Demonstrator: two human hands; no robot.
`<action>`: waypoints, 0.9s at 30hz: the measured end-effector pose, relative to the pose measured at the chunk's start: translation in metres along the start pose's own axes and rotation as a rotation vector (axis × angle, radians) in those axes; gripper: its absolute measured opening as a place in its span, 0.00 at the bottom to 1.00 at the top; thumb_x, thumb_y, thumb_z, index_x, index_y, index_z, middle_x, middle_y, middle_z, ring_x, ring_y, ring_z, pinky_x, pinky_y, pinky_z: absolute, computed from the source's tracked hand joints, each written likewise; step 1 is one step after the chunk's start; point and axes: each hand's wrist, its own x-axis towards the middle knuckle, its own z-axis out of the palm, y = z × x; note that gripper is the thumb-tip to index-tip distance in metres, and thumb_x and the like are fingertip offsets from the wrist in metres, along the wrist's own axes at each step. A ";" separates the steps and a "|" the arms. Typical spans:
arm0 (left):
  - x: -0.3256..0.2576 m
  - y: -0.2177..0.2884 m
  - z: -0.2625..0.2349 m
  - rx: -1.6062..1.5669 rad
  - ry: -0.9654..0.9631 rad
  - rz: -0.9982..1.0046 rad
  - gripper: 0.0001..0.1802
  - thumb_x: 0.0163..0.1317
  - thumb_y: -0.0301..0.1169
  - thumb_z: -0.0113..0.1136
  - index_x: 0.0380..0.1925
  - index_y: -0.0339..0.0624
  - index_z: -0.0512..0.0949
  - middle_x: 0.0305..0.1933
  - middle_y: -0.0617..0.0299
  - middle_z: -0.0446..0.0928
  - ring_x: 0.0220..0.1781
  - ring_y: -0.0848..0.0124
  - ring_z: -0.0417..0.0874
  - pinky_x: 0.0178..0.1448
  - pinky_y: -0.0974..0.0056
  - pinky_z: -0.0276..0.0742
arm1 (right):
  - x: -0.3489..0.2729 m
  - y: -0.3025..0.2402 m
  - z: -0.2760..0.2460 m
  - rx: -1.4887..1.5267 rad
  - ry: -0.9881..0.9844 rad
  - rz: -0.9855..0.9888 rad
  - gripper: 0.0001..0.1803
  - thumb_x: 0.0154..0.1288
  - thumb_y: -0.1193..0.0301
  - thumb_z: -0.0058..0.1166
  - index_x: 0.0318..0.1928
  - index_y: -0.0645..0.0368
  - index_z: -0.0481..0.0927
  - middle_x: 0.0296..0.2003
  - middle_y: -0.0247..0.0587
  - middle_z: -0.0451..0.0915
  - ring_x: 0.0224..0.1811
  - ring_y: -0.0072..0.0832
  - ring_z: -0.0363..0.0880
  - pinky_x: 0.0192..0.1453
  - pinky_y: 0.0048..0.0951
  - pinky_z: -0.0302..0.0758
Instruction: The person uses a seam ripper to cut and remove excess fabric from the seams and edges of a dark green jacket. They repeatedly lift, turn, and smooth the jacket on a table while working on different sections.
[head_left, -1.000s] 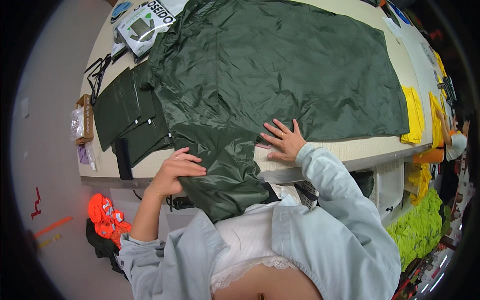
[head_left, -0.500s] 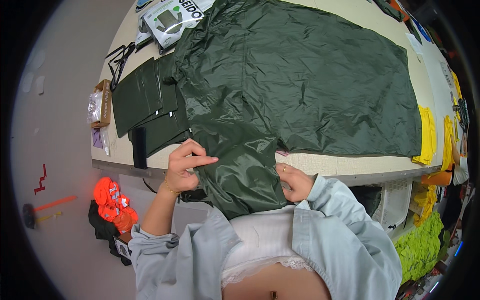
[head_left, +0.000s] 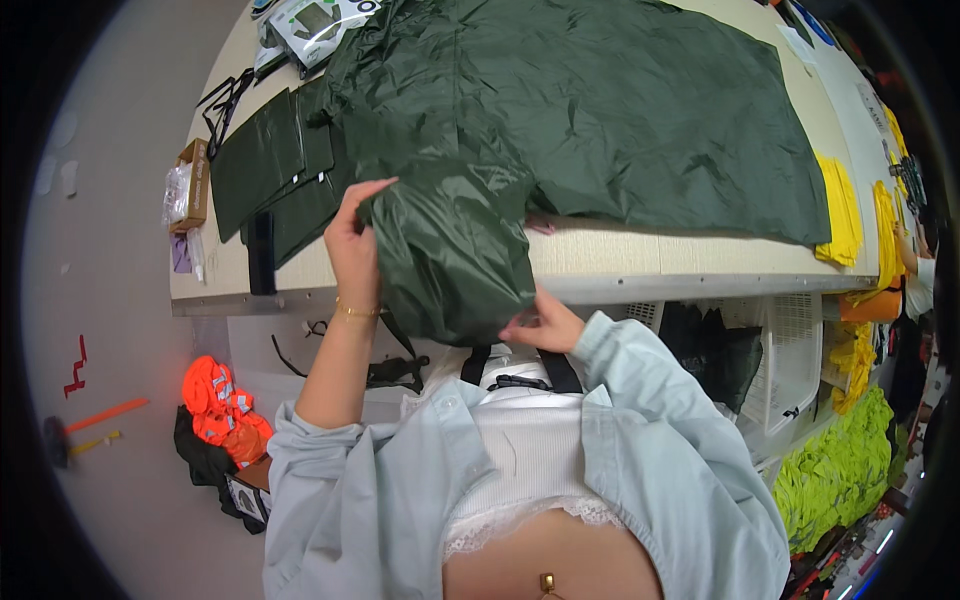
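A large dark green, shiny garment (head_left: 640, 130), seemingly a raincoat, lies spread over the table. One narrower part of it, apparently a sleeve (head_left: 450, 250), hangs over the table's near edge in front of me. My left hand (head_left: 355, 245) grips this part at its left side, its fingers partly behind the cloth. At the lower right corner, my right hand (head_left: 548, 320) pinches the cloth's edge. Folded dark green pieces (head_left: 258, 155) with small white tags lie left of the garment. A black strip-like object (head_left: 261, 255) rests on the table's near left edge.
Clear plastic packages (head_left: 315, 30) lie at the far left, with black straps (head_left: 225, 105) and a small cardboard box (head_left: 193, 185) nearer. Yellow cloth (head_left: 838, 210) sits on the right. Below the table are white baskets (head_left: 790, 370), lime-green cloth (head_left: 835, 470) and orange garments (head_left: 220, 405).
Both hands have lifted the sleeve-like part away from my body, toward the table. The right hand now pinches its lower corner. My view has shifted, so the table appears higher.
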 end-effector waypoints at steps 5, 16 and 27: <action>-0.018 -0.012 0.006 0.016 0.069 0.099 0.21 0.58 0.20 0.51 0.54 0.39 0.71 0.55 0.56 0.70 0.56 0.68 0.71 0.58 0.67 0.66 | -0.015 0.033 0.050 -0.096 0.009 -0.188 0.11 0.63 0.66 0.52 0.31 0.62 0.71 0.27 0.35 0.70 0.33 0.20 0.66 0.36 0.24 0.65; -0.300 0.139 -0.029 -0.336 -0.364 0.002 0.52 0.45 0.51 0.70 0.67 0.47 0.54 0.66 0.53 0.54 0.61 0.59 0.67 0.60 0.59 0.67 | -0.183 -0.012 0.107 0.330 0.240 -0.100 0.11 0.70 0.63 0.45 0.32 0.54 0.69 0.23 0.22 0.65 0.24 0.11 0.59 0.28 0.15 0.60; -0.382 0.152 -0.057 0.156 0.143 0.047 0.14 0.44 0.22 0.66 0.31 0.37 0.72 0.26 0.62 0.67 0.26 0.71 0.69 0.32 0.71 0.67 | -0.289 -0.019 0.175 -0.282 0.463 -0.608 0.14 0.51 0.83 0.51 0.41 0.65 0.75 0.33 0.40 0.75 0.27 0.24 0.73 0.28 0.21 0.71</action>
